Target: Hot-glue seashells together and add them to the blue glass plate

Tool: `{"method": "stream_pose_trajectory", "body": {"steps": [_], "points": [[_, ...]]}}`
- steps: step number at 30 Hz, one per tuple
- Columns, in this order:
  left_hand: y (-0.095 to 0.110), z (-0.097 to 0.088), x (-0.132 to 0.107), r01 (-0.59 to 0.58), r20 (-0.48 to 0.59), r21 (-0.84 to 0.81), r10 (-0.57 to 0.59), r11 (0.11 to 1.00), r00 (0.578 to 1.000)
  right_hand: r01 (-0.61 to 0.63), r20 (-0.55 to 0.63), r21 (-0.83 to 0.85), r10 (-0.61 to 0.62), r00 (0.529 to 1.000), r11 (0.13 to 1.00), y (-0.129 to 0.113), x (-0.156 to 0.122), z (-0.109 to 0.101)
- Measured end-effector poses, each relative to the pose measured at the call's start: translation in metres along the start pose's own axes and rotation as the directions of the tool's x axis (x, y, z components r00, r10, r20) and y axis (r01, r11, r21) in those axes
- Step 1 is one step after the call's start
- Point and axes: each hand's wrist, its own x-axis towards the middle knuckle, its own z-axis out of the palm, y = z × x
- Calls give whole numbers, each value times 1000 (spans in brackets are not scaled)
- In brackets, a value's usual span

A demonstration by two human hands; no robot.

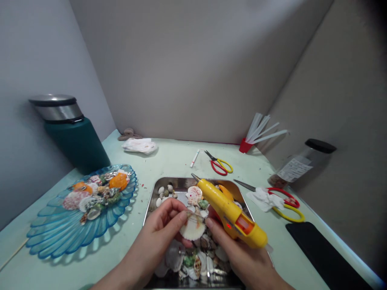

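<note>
My left hand pinches a pale scallop shell with something thin on its top edge, held just above a metal tray of several shells. My right hand is wrapped round a yellow glue gun; its nozzle points up and left, away from the shell, and a red light shows on its side. Fingers of my right hand also touch the scallop's right edge. Small white pebbles and patterned shells lie in the tray under both hands.
A blue glass dish of shells sits at the left, a dark green canister behind it. Two scissors, a white pen, a red cup of glue sticks, a jar, crumpled tissue and a black object stand around.
</note>
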Motion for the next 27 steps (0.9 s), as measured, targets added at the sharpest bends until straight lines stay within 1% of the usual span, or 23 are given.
{"method": "stream_pose_trajectory", "body": {"steps": [5,10,13,16,20,25,27], "points": [[-2,-2,0,-16,18,-11,16,1000,1000,10,-5,-2,-10,1000,1000,2,0,0],[-1,-3,-1,-28,39,12,28,1000,999,20,-2,-16,-20,1000,1000,4,2,0],[0,-3,-1,-22,55,9,21,1000,998,20,-22,-38,-21,1000,999,5,2,1],[-1,-2,-1,-34,70,-14,35,999,997,25,-18,-39,-25,1000,999,6,1,0],[-4,-1,-1,-63,95,-92,72,994,993,51,17,-55,-50,999,997,8,0,-3],[-4,-1,1,-43,75,-125,53,991,996,55,33,-60,-53,998,997,9,0,-4],[-4,-2,2,-51,76,-138,62,989,995,48,33,-68,-46,998,997,7,1,-3]]}}
